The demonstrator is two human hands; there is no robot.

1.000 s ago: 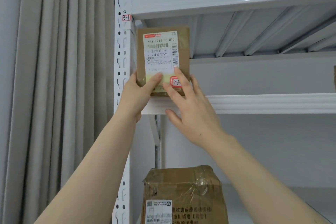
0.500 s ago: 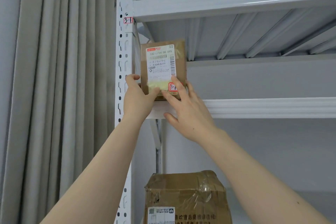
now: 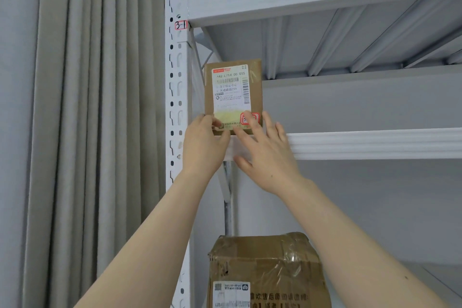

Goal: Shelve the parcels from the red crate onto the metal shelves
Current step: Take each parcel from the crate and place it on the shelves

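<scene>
The small parcel (image 3: 233,87) stands upright on the metal shelf (image 3: 375,144), directly above and just beyond both hands, its long axis vertical and its printed face turned toward the person. The left hand (image 3: 203,150) grips its lower left corner, thumb laid across the front face, with the other fingers hidden behind the edge. The right hand (image 3: 265,157) is released and flat, its straight fingers (image 3: 268,122) touching the lower right of the face at the red-edged sticker (image 3: 250,117), while its thumb hangs below the shelf's front lip. Both hands are equally near, one at each bottom corner, so the parcel lies between them and away from the person. To the outside of the left hand rises the perforated post (image 3: 176,82), just beside the parcel's left edge. The parcel looks close to seated. Any last push would probably go straight back, away from the palms, with the upright parcel liable to tip. A larger box (image 3: 265,270) sits well below the wrists.
</scene>
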